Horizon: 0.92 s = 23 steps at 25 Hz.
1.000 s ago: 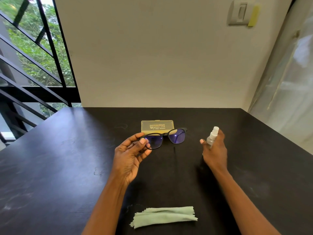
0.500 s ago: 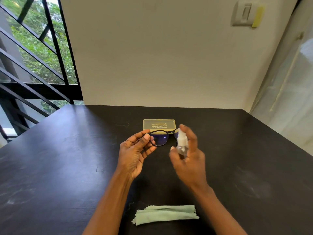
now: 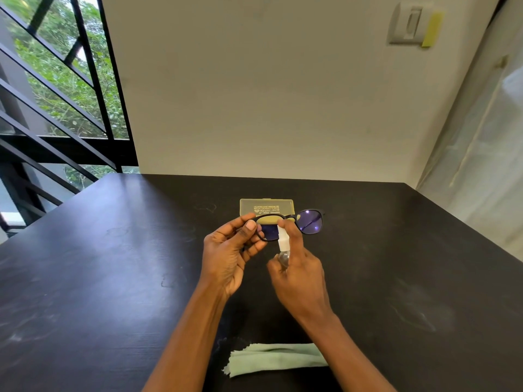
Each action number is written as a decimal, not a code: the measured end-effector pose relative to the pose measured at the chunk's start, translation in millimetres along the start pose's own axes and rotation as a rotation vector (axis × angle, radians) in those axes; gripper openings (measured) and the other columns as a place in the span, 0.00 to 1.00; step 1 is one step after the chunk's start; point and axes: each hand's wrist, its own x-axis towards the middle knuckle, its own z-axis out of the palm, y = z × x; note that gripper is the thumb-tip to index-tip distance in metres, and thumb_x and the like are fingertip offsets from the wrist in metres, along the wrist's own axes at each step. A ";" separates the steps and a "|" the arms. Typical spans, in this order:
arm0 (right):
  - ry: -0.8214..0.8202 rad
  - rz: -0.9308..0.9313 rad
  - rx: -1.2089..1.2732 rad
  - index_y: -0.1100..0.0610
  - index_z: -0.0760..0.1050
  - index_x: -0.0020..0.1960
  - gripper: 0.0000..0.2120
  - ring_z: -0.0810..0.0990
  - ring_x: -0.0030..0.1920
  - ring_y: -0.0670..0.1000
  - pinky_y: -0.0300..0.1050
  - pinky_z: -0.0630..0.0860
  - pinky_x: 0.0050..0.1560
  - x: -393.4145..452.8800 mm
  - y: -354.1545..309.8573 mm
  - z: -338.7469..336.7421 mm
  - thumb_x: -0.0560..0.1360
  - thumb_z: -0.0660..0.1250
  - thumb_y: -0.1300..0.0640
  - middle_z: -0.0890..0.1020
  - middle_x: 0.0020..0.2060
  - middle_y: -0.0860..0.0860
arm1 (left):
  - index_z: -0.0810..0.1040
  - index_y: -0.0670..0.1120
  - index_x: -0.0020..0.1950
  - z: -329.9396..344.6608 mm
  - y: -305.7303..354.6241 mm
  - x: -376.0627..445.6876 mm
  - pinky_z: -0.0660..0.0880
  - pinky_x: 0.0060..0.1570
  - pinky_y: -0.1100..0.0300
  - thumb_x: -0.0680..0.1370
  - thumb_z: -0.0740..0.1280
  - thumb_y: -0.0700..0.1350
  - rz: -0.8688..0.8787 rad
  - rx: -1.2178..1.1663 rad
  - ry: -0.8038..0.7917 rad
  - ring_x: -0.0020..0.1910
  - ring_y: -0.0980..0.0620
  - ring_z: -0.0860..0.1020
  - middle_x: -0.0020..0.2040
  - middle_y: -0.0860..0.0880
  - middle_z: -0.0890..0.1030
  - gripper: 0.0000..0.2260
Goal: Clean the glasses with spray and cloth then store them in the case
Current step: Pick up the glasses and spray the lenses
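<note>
My left hand (image 3: 230, 256) pinches the left rim of the black-framed glasses (image 3: 310, 222) and holds them up above the table, lenses tinted violet. My right hand (image 3: 301, 275) grips a small clear spray bottle (image 3: 283, 244) with a white nozzle, its top right in front of the left lens and my forefinger on the nozzle. The yellow translucent case (image 3: 267, 206) lies shut on the table just behind the glasses. A folded pale green cloth (image 3: 276, 359) lies near the table's front edge, partly under my right forearm.
The black table (image 3: 113, 264) runs to a cream wall at the back. A window with black bars stands at the left, a plastic-covered surface at the right. A wall switch (image 3: 410, 24) sits high on the wall.
My right hand brought the spray bottle leftward from the right side up to the left lens. My left hand lifted the glasses slightly and kept its pinch.
</note>
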 end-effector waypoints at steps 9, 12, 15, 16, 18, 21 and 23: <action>0.068 -0.018 0.100 0.39 0.54 0.66 0.31 0.77 0.34 0.50 0.44 0.77 0.34 -0.2 1.5 -0.5 0.73 0.64 0.61 0.78 0.41 0.54 | 0.80 0.41 0.49 1.5 -1.6 0.6 0.81 0.33 0.61 0.67 0.67 0.39 0.001 -0.023 0.015 0.34 0.53 0.82 0.36 0.45 0.84 0.12; 0.171 0.004 0.089 0.40 0.54 0.66 0.32 0.77 0.36 0.50 0.44 0.78 0.36 1.2 12.0 -11.1 0.73 0.65 0.64 0.77 0.41 0.54 | 0.80 0.41 0.49 1.3 -2.3 0.8 0.81 0.33 0.61 0.67 0.67 0.39 0.004 -0.030 0.011 0.35 0.52 0.82 0.36 0.45 0.84 0.12; 0.225 0.043 0.046 0.42 0.54 0.66 0.31 0.75 0.31 0.48 0.39 0.72 0.31 5.9 25.8 -23.3 0.73 0.65 0.64 0.77 0.36 0.54 | 0.80 0.41 0.49 1.1 -1.7 0.8 0.81 0.33 0.61 0.67 0.67 0.39 0.009 -0.031 0.010 0.34 0.52 0.82 0.35 0.45 0.84 0.12; 0.234 0.054 0.029 0.42 0.54 0.65 0.31 0.74 0.30 0.47 0.35 0.70 0.30 7.4 30.4 -26.2 0.73 0.65 0.65 0.76 0.35 0.53 | 0.80 0.41 0.48 1.4 -1.8 0.7 0.81 0.34 0.61 0.67 0.67 0.39 0.009 -0.030 0.011 0.34 0.52 0.82 0.35 0.45 0.84 0.11; 0.242 0.055 0.014 0.43 0.55 0.65 0.30 0.73 0.29 0.45 0.33 0.66 0.30 9.6 36.0 -29.1 0.72 0.65 0.65 0.76 0.33 0.52 | 0.81 0.42 0.47 1.3 -1.9 0.7 0.81 0.34 0.60 0.67 0.67 0.39 0.008 -0.031 0.015 0.34 0.52 0.82 0.35 0.45 0.84 0.10; 0.255 0.046 0.061 0.43 0.56 0.64 0.30 0.74 0.30 0.45 0.33 0.68 0.32 10.5 40.3 -31.1 0.72 0.65 0.66 0.75 0.33 0.50 | 0.81 0.42 0.47 1.5 -1.7 1.2 0.81 0.34 0.60 0.67 0.67 0.39 0.001 -0.030 0.020 0.34 0.52 0.82 0.36 0.45 0.84 0.11; 0.300 0.060 0.110 0.42 0.56 0.65 0.31 0.76 0.33 0.45 0.33 0.71 0.33 13.2 48.0 -35.6 0.73 0.66 0.65 0.76 0.39 0.51 | 0.82 0.42 0.47 1.0 -1.4 1.6 0.81 0.34 0.60 0.66 0.68 0.40 -0.002 -0.025 0.026 0.35 0.52 0.82 0.36 0.45 0.84 0.11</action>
